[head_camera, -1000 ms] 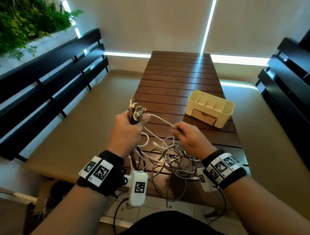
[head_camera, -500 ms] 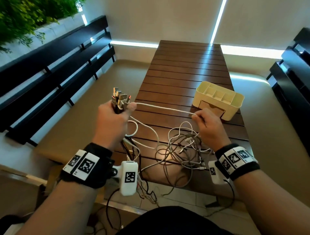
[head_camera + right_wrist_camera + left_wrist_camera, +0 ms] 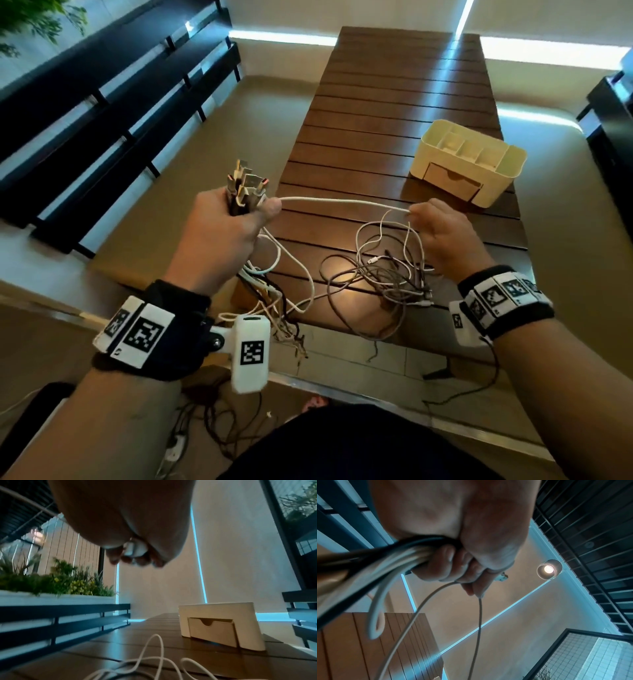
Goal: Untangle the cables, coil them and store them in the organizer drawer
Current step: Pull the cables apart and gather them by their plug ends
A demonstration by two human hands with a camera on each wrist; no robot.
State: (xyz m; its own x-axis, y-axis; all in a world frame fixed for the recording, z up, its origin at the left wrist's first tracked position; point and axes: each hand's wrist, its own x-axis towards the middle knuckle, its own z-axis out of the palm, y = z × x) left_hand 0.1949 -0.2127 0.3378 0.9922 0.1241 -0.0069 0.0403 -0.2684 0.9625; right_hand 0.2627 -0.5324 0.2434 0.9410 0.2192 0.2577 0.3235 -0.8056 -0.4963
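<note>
My left hand grips a bundle of cable ends, plugs sticking up above the fist, left of the table's edge. From it a white cable runs taut to my right hand, which pinches it above the table. Below lies a tangle of white and grey cables on the near end of the table, with loops hanging off the front edge. In the left wrist view my fingers curl round the cable bundle. The cream organizer stands at the right, its drawer shut.
The dark slatted wooden table stretches away from me. Black benches run along the left, another bench at the right edge. More cords lie on the floor by my legs. A planter sits behind the left bench.
My hands have drawn apart: the left moved left and up with the bundle, the right moved right, pulling the white cable taut out of the tangle.
</note>
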